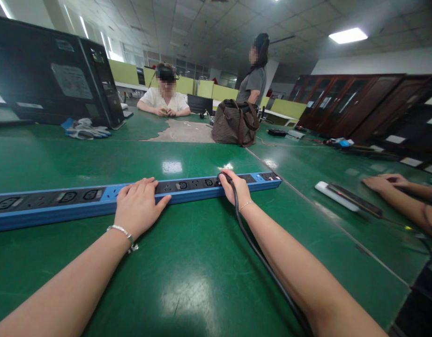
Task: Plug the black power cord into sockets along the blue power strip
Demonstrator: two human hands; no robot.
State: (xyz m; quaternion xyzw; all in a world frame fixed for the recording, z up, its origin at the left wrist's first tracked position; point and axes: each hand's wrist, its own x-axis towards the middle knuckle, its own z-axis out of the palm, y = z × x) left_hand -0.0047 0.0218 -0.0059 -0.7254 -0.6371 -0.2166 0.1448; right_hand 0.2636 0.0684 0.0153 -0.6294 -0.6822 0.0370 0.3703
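Note:
A long blue power strip [188, 193] with black sockets lies across the green table. My left hand [137, 204] rests over the strip left of its middle, fingers spread on its top and thumb along the front edge. Further right, my right hand [237, 187] is closed round the plug end of a black cable [253, 245], at a socket of the strip. My fingers partly cover the plug, so how deep it sits cannot be made out. From there the cable runs down beside my right forearm to the bottom edge.
The green table [188, 262] holds a black computer case [57, 75], gloves [85, 128] and a brown bag [233, 122]. At the right, a white and black strip [349, 199] lies near another person's hands. One person sits opposite; another stands behind the bag.

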